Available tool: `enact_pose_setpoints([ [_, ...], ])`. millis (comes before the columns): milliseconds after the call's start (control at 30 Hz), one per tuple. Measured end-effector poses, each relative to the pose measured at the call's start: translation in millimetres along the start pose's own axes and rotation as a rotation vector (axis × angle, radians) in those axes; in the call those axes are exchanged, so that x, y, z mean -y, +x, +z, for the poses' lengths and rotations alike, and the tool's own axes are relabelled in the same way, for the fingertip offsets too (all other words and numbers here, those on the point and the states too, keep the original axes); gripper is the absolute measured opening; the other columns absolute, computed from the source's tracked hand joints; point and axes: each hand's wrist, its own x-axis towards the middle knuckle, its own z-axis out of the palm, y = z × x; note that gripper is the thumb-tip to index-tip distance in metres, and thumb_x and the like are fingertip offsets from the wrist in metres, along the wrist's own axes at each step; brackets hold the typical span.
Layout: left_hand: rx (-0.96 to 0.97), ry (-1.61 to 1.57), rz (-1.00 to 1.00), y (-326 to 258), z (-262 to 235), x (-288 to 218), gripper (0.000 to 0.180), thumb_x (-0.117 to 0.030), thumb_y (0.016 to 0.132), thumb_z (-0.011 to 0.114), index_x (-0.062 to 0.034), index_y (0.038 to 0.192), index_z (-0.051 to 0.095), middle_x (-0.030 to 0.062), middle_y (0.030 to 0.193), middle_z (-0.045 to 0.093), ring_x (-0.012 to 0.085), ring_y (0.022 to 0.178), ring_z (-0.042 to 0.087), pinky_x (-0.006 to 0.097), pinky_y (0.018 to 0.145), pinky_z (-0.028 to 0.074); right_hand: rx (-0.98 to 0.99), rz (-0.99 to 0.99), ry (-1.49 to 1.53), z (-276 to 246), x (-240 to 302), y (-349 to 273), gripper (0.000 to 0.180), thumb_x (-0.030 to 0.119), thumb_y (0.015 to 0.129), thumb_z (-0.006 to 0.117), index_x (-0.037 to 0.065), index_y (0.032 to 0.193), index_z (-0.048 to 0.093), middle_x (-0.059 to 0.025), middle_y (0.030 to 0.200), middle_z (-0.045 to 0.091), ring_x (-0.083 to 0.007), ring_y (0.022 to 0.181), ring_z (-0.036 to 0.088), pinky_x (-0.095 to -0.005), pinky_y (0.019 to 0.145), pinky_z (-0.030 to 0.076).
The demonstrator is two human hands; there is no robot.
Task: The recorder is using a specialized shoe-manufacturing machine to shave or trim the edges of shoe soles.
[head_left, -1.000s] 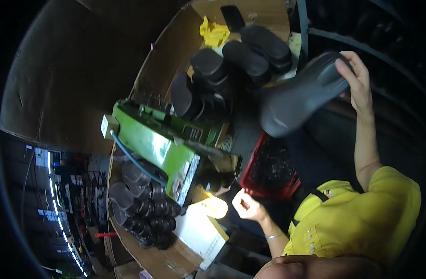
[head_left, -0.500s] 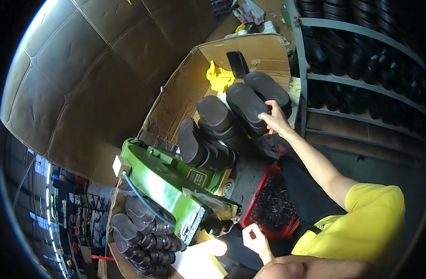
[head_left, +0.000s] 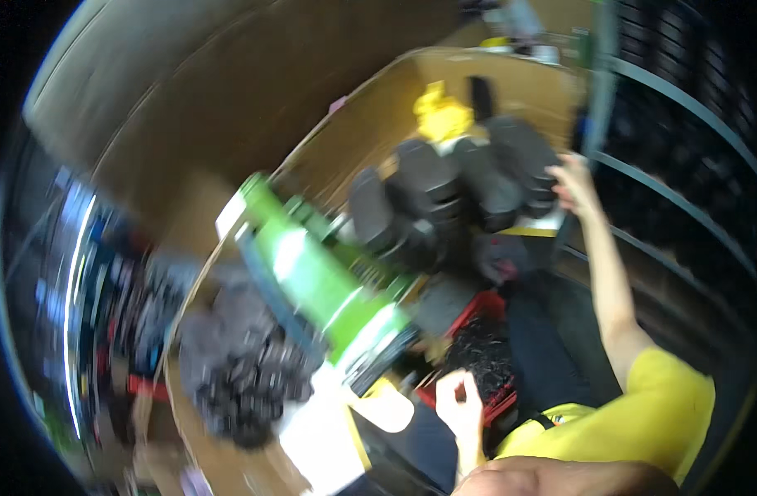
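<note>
Right hand (head_left: 573, 186), fingers spread, rests against the far-right stack of black saddles (head_left: 519, 169) in the cardboard box (head_left: 378, 124); blur hides any grip. Left hand (head_left: 459, 403), loosely curled and seemingly empty, hovers near the red crate (head_left: 486, 372). Seat each saddle squarely, lest the stack topple.

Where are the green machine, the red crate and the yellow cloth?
green machine (head_left: 312, 277), head view, on its flat green side panel.
red crate (head_left: 483, 307), head view, on its upper rim.
yellow cloth (head_left: 441, 114), head view, on the middle of the crumpled cloth.
</note>
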Motion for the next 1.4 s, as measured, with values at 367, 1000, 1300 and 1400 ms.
enact_pose_setpoints([
  [367,-0.640,-0.060,0.012,248.2,-98.9,24.2,0.055,-0.027,0.084,0.071,0.0000,0.124,0.044,0.0224,0.115,0.055,0.0400,0.101,0.059,0.047,0.087,0.048,0.050,-0.097,0.050,-31.1,-95.0,-37.9,0.037,0.028,0.094,0.063,0.007,0.123,0.054,-0.0002,0.066,0.052,-0.0048,0.040,0.042,-0.0197,0.034,0.035],
  [1000,-1.367,-0.602,0.495,76.7,-157.7,-31.4,0.067,-0.015,0.079,0.076,-0.0036,0.133,0.039,0.0140,0.112,0.055,0.0283,0.101,0.059,0.035,0.092,0.051,0.741,0.321,-0.002,28.2,-157.6,-238.3,0.033,0.009,0.089,0.065,0.003,0.120,0.053,-0.0048,0.072,0.060,-0.0071,0.054,0.054,-0.0214,0.045,0.047],
  [1300,-0.341,-0.794,-0.260,-12.2,-57.8,-9.0,0.066,0.013,0.071,0.065,0.0040,0.131,0.039,0.0179,0.115,0.056,0.0225,0.103,0.058,0.034,0.092,0.047,1.356,0.227,-0.274,21.6,-200.0,-295.2,0.085,0.018,0.064,0.089,0.002,0.135,0.046,-0.0089,0.121,0.059,-0.0229,0.112,0.055,-0.0319,0.096,0.043],
  [1400,0.134,-0.795,-0.289,-11.8,-35.1,6.5,0.049,0.003,0.077,0.072,0.0048,0.122,0.052,0.0105,0.110,0.062,0.0159,0.099,0.059,0.029,0.088,0.048,1.251,0.456,-0.234,-8.5,-207.9,-296.1,0.074,0.010,0.068,0.085,0.000,0.132,0.049,-0.0089,0.119,0.060,-0.0224,0.112,0.055,-0.0319,0.097,0.043],
])
